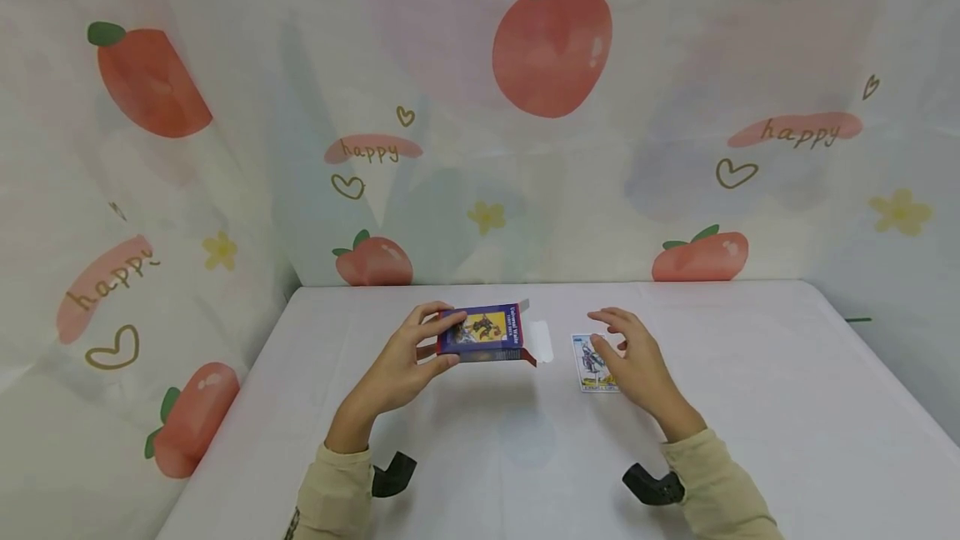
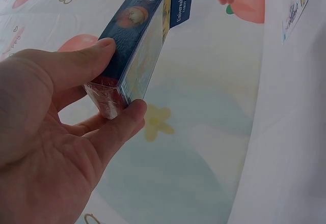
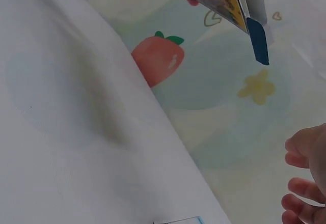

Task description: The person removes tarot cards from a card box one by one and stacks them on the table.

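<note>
My left hand grips a blue tarot card box above the table, thumb on one side and fingers on the other. "Universal Waite" is printed on the box, and its end flaps stand open toward the right. In the right wrist view the box's open end shows a pale inside. A tarot card lies face up on the table, partly covered by my right hand. That hand hovers with loosely bent fingers and holds nothing; whether more cards lie beneath the top one, I cannot tell.
A white cloth covers the table. Behind it and to the left hangs a fabric backdrop printed with fruit, hearts and "happy". Black straps show beside both wrists.
</note>
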A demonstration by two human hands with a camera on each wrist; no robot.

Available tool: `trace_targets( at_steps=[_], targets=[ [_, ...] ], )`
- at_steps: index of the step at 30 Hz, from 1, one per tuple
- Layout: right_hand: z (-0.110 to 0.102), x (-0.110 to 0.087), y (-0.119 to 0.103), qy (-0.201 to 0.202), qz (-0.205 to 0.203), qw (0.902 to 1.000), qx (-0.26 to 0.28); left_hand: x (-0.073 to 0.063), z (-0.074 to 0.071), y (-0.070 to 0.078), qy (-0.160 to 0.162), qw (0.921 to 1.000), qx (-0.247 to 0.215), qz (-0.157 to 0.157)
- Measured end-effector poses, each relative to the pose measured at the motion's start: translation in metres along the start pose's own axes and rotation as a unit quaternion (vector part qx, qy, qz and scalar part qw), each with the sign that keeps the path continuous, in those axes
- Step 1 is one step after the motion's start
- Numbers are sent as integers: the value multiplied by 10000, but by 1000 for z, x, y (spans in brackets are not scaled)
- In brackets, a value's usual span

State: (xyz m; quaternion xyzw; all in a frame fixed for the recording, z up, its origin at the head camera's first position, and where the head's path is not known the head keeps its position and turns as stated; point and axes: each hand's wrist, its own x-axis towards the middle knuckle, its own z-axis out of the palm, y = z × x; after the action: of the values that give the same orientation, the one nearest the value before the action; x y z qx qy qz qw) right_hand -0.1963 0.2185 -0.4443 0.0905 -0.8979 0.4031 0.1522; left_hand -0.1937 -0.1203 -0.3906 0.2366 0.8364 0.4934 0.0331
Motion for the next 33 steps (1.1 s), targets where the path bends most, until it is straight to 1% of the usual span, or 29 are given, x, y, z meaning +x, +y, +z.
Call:
trace_targets(
  at_steps=[4,11,14,23,33],
  targets=[
    [-1,-1,-10,-59,-82,9999,103,0,-1,0,-27,10000,-9,26],
    [-1,-5,-24,49,-389,9991,146,0,0,0,-60,9999,-44,79],
    [-1,-6,-29,29,-469,9988,137,0,1,0,-66,9999,-49,75],
    [-3,-9,-46,-149,-489,9985,217,1,3,-1,-107,9999,-38,64],
    [0,-15,-59,-231,-567,9976,316,2,6,1,-174,9998,-63,66]
  ],
)
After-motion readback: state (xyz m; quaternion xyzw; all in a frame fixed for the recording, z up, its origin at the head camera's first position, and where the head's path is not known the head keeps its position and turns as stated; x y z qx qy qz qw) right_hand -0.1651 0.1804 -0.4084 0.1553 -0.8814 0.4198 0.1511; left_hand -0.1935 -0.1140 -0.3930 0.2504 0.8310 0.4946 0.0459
